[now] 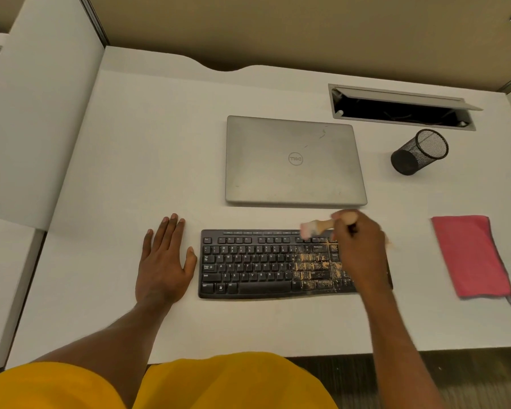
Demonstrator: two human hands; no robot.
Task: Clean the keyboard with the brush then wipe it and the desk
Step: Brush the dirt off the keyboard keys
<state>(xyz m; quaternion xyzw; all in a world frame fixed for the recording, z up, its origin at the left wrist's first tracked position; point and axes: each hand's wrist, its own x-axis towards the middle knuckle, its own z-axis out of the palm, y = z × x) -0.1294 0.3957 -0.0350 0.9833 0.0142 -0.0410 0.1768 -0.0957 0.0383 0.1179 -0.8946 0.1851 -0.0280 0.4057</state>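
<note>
The left hand [164, 261] lies flat on the desk [115, 178], fingers straight and holding nothing, just beside the left end of the keyboard [254, 267]. It is probably there to brace the body and stop the board from sliding. The black keyboard sits near the front edge of the desk, square to the person. Its left half looks fairly clean, while tan crumbs [316, 267] are scattered over its right half.

The right hand [357, 246] is over that dirty part, fingers curled round the wooden handle of the brush [316, 227]. The pale bristles point left at the top row of keys. The brush is blurred, so whether the bristles touch the keys is hard to say. A folded pink cloth [471, 255] lies well apart to the right, within reach for the wiping, which has not begun.

The desk is white and matte, with a white divider panel [42, 113] on its left. Behind the keyboard lies a closed grey laptop [294, 160]. To the right of that are a black mesh pen cup [419, 152] and an open cable hatch [401, 107]. A tan partition [278, 31] closes off the back.
</note>
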